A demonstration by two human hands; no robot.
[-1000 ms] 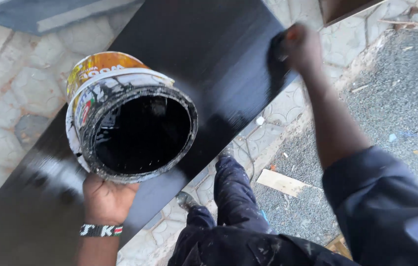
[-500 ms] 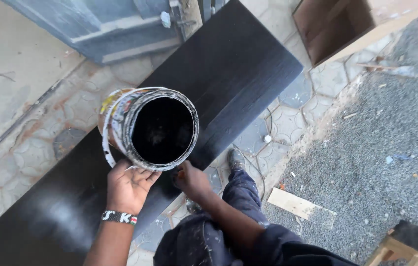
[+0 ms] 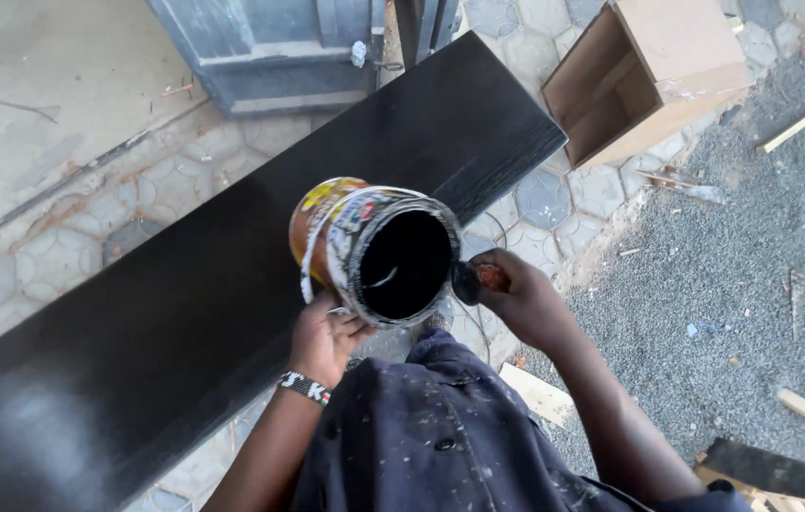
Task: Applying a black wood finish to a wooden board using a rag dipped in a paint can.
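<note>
My left hand (image 3: 323, 339) grips a paint tin (image 3: 374, 248) from below, tilted so its black inside faces me. Black paint coats the rim and streaks the yellow and white label. My right hand (image 3: 519, 298) is closed on a dark, paint-soaked applicator with a reddish patch (image 3: 476, 279), held just right of the tin's mouth. Under both hands lies a long black-painted board (image 3: 184, 303), running from lower left to upper right. A beaded band sits on my left wrist.
An open cardboard box (image 3: 649, 76) lies on its side at upper right. Grey metal furniture (image 3: 269, 47) stands at the top. Hexagonal paving (image 3: 554, 204) meets gravel (image 3: 753, 256) on the right, with wood offcuts (image 3: 535, 393) scattered about. My paint-flecked dark clothing fills the bottom.
My right hand came back from the far end of the board to the mouth of the tin. The view shifted, and the box and the board's end came into sight.
</note>
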